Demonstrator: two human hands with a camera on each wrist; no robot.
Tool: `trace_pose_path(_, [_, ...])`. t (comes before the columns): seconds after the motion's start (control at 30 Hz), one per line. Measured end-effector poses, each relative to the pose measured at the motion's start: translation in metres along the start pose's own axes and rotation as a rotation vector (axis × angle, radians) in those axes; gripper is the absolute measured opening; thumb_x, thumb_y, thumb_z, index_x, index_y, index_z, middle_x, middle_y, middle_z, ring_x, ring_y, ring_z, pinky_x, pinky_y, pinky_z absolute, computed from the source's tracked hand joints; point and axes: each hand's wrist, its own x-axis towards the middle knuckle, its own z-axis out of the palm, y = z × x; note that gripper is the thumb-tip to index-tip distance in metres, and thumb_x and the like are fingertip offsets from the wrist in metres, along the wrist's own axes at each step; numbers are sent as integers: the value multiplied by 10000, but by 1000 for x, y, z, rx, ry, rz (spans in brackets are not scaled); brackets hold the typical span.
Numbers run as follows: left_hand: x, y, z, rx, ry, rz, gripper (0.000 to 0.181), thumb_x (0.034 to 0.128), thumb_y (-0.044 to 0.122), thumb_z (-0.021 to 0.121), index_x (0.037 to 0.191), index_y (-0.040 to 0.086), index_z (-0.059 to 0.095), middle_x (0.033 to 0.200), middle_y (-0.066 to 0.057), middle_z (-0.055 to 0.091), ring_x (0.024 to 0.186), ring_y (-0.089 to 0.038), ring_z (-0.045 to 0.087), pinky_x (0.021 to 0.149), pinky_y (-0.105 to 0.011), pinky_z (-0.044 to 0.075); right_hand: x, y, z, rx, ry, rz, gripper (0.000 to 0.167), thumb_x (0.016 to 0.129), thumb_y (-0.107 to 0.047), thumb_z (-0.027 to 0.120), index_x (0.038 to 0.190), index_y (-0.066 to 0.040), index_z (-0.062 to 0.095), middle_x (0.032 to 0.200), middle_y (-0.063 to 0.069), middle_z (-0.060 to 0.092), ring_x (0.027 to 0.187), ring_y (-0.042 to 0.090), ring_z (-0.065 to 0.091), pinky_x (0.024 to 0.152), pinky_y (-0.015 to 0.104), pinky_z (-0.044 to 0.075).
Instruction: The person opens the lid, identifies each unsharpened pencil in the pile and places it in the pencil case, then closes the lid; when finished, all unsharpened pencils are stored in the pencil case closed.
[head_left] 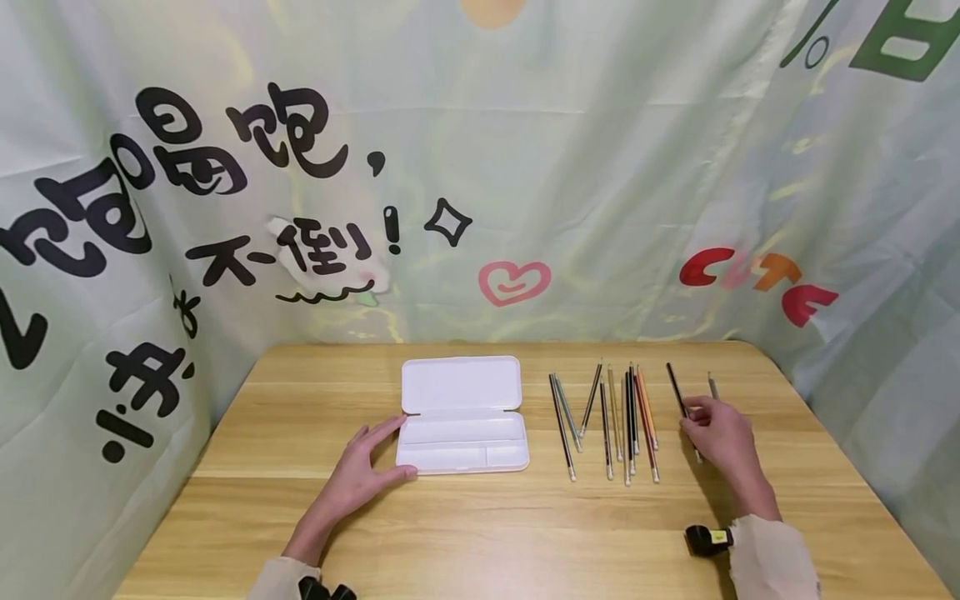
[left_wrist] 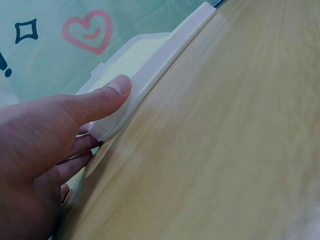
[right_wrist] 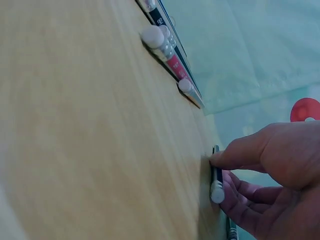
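From my distant seat, taking 12 o'clock as the far edge of the counter [head_left: 465, 533], I find the dark pencil [head_left: 676, 385] between 2 and 3 o'clock. My right hand [head_left: 723, 433] pinches it between thumb and fingers, near the middle of its length; whether it is already lifted, I cannot tell. Its bare end points to 11 o'clock, its white eraser [right_wrist: 217, 194] to 5 o'clock. I judge this pencil very light and stiff, smooth enough to roll or turn, with a tip which could break; so a gentle pinch at the middle should balance it well. A grey pencil [head_left: 712, 385] lies at 12 o'clock from this hand, and a loose group of pencils [head_left: 628, 425] at 9 o'clock. My left hand [head_left: 358, 471], fingers spread and nearly straight, touches the left end of the open white case [head_left: 461, 429]. This case seems thin and light, likely to slide, so its corners are the sensible hold.
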Motion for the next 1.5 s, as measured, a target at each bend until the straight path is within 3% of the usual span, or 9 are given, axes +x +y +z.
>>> trace_pose_path(0.33, [-4,-1,2,5,8,3,821,800,380,890,1497,120,542,1503,-132,541,1390,-386,483,1211,-656,145,-1,-4,2,18,-5,25,336,901,-11,644,1219,97,666,949,208,696,823,307,644,571,291,487])
trace_pose_path(0.5, [-4,-2,3,2,5,-3,825,797,385,891,1498,126,542,1507,-122,538,1395,-368,482,1218,-644,139,1,-10,-1,66,-2,0,314,915,17,617,1219,77,668,967,182,664,871,320,643,539,238,471])
trace_pose_path(0.67, [-3,-1,2,6,2,-4,830,795,389,892,1499,124,541,1504,-119,542,1392,-362,487,1219,-639,144,2,-20,1,119,18,-54,266,898,54,604,1149,59,692,978,171,674,924,359,670,620,184,504])
trace_pose_path(0.8, [-3,-1,1,8,2,4,828,800,387,888,1500,119,538,1504,-121,542,1390,-362,490,1214,-648,145,4,-30,7,171,0,-81,224,949,20,616,1158,44,691,1009,180,692,948,366,682,681,164,531])
trace_pose_path(1.07, [-1,-1,1,11,-7,34,812,838,364,862,1519,98,508,1519,-120,523,1400,-356,480,1204,-662,145,4,-50,20,257,-22,-138,183,998,-38,655,1162,-4,726,1047,149,711,944,195,654,746,158,556])
trace_pose_path(1.27, [-1,0,1,9,-5,39,803,842,351,860,1518,96,509,1520,-124,521,1400,-358,480,1200,-670,144,2,-65,30,294,-12,-181,152,981,-43,689,1112,-59,766,1023,111,732,889,121,639,702,212,560])
trace_pose_path(1.5, [-1,2,0,3,-5,19,812,831,364,868,1515,104,516,1521,-126,520,1402,-363,477,1207,-662,132,-2,-86,45,342,-64,-242,155,954,13,698,1070,-61,768,965,120,737,800,212,649,583,247,508])
